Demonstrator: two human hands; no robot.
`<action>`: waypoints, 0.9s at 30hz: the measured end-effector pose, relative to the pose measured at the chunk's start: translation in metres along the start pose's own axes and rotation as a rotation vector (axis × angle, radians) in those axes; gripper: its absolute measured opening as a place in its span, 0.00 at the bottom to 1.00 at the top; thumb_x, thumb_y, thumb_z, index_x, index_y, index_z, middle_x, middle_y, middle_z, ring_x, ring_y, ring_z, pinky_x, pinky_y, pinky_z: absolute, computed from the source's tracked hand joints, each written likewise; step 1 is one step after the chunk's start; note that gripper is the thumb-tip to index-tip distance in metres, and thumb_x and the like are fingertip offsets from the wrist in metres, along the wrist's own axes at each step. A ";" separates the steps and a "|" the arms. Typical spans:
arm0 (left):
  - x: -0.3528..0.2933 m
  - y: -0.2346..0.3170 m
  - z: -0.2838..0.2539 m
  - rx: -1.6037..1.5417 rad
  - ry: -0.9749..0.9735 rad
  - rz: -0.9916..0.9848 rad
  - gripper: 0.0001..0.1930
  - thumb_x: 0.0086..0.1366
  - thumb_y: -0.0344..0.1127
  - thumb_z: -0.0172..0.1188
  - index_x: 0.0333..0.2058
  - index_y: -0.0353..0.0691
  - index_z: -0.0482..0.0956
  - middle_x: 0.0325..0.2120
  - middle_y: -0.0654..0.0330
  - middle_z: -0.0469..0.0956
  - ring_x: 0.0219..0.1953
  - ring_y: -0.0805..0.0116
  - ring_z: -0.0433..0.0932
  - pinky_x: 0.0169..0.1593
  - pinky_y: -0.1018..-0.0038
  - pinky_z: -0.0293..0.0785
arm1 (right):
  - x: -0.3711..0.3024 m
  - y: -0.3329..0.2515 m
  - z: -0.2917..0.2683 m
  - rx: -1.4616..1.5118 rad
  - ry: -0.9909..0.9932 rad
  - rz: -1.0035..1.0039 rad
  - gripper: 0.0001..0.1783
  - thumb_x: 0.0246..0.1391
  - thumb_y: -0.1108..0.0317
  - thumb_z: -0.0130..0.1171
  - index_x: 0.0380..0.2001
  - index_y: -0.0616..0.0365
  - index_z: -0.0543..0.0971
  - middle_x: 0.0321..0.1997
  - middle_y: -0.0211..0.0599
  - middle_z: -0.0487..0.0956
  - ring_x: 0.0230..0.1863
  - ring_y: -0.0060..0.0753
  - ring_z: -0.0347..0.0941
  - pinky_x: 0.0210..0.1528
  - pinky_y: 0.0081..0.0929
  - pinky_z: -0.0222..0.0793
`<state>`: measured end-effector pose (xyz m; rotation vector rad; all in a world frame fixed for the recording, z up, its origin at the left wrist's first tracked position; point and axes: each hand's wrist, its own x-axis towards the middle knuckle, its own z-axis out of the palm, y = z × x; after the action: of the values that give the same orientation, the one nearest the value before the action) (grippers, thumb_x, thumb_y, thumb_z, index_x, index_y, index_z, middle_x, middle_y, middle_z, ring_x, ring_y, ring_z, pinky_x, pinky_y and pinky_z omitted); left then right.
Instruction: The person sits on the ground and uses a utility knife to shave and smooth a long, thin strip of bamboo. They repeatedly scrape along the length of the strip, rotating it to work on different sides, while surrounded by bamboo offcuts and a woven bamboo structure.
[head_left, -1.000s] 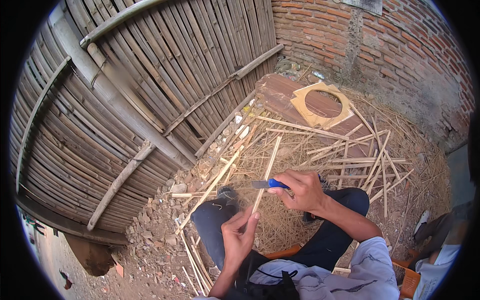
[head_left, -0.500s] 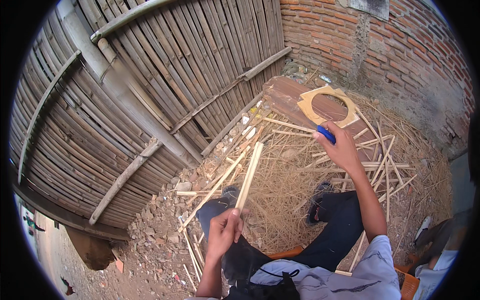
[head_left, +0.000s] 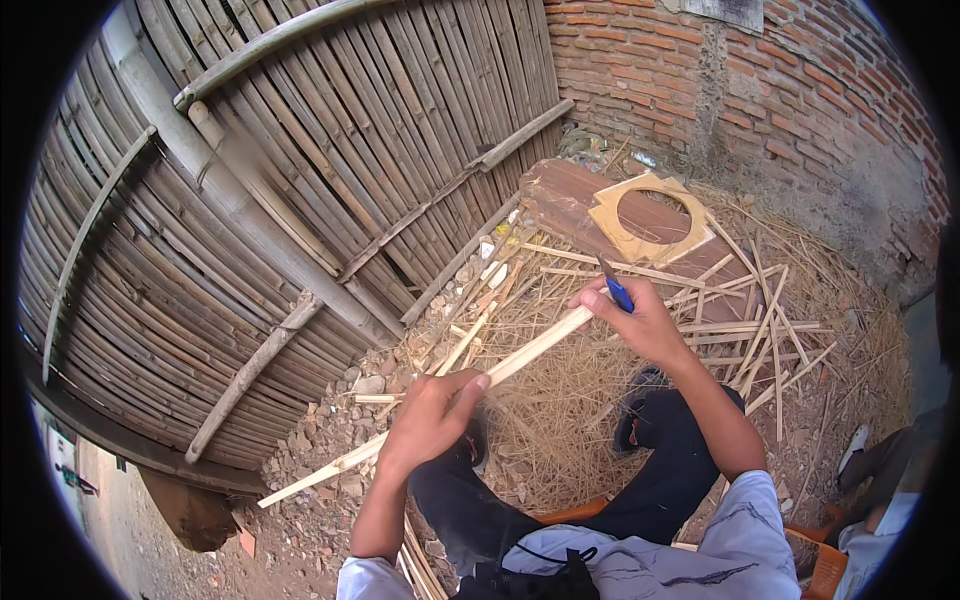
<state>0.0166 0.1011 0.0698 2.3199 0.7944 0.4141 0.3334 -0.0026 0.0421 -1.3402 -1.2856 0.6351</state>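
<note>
A pale bamboo strip (head_left: 540,345) lies slantwise between my hands. My left hand (head_left: 430,420) is closed around it, thumb on top, and a pale length beyond that hand toward the lower left looks like the same strip. At the strip's far end, the fingers of my right hand (head_left: 645,325) pinch it. That hand also holds a blue utility knife (head_left: 620,294), its blade out and pointing up and away from me. Ahead, a yellowish board with a round hole and a notched edge (head_left: 605,218) rests on a brown plank (head_left: 560,200).
Dry shavings (head_left: 560,430) cover the ground between my feet. More cut strips (head_left: 760,330) are scattered at the right. A bamboo-slat wall (head_left: 300,160) rises at the left, a brick wall (head_left: 800,130) at the back right. Another person's leg (head_left: 880,470) shows at the right edge.
The strip has swung from nearly upright to a slant toward my right hand. My right hand has come down and left to its far end, and the knife's blade now shows.
</note>
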 end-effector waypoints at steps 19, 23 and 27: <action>-0.089 -0.061 -0.096 0.470 0.433 -0.158 0.44 0.67 0.74 0.59 0.65 0.39 0.80 0.63 0.45 0.80 0.70 0.42 0.73 0.77 0.45 0.55 | -0.009 -0.006 -0.097 0.349 0.424 0.133 0.16 0.71 0.53 0.65 0.38 0.56 0.81 0.21 0.33 0.80 0.13 0.10 0.52 0.18 0.16 0.43; -0.108 -0.076 -0.100 0.354 0.252 -0.173 0.48 0.55 0.74 0.72 0.60 0.38 0.84 0.48 0.50 0.88 0.60 0.45 0.82 0.69 0.49 0.69 | -0.010 -0.004 -0.115 0.401 0.460 0.092 0.18 0.73 0.52 0.63 0.35 0.55 0.79 0.20 0.28 0.77 0.13 0.09 0.53 0.17 0.15 0.44; -0.118 -0.082 -0.091 0.115 0.071 -0.233 0.30 0.55 0.56 0.82 0.45 0.34 0.90 0.29 0.55 0.87 0.34 0.56 0.86 0.44 0.62 0.80 | -0.008 0.004 -0.128 0.394 0.483 0.080 0.19 0.74 0.49 0.62 0.38 0.55 0.80 0.21 0.26 0.77 0.14 0.09 0.53 0.17 0.14 0.46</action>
<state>-0.1520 0.1191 0.0734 2.2923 1.1363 0.3564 0.4490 -0.0529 0.0665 -1.1274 -0.6788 0.5412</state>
